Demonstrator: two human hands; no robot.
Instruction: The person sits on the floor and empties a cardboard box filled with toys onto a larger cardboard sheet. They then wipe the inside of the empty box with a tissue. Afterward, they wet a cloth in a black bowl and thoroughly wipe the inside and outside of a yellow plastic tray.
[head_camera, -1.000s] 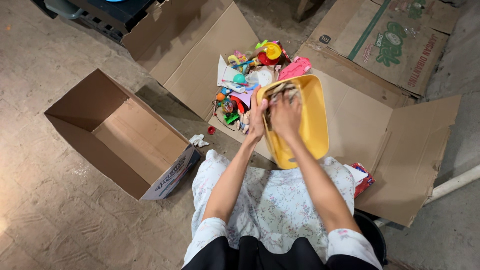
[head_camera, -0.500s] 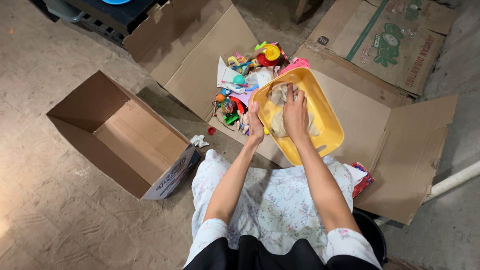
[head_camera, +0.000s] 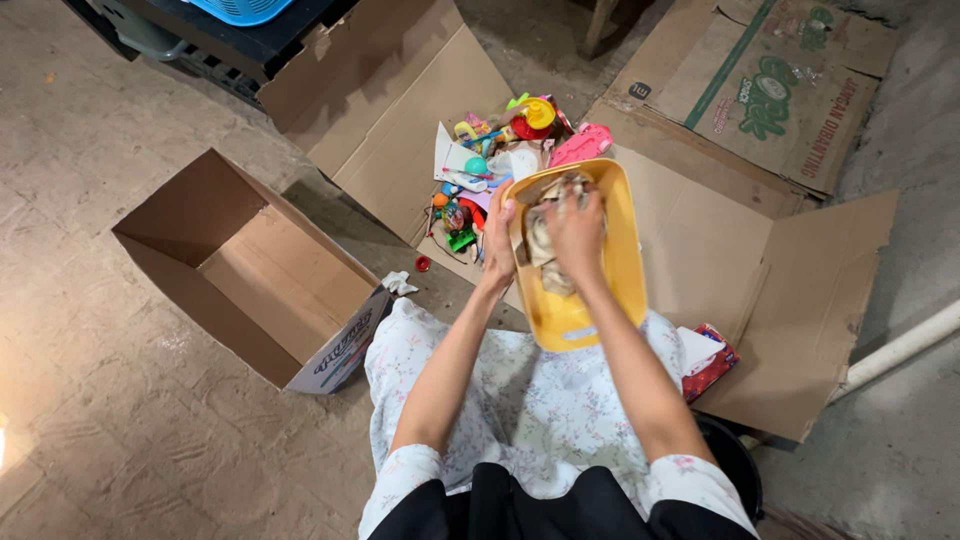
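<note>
Two hands (head_camera: 540, 235) at yellow tub (head_camera: 610, 290), above flattened cardboard (head_camera: 700, 270) on concrete floor (head_camera: 110, 400).

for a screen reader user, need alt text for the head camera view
Seated person's left hand grips the rim of a yellow plastic tub while the right hand presses a crumpled cloth inside it. Beyond lie colourful toys on flattened cardboard; an open cardboard box sits left.

one yellow tray (head_camera: 625, 270), one cloth (head_camera: 545, 245), two hands (head_camera: 578, 228)
</note>
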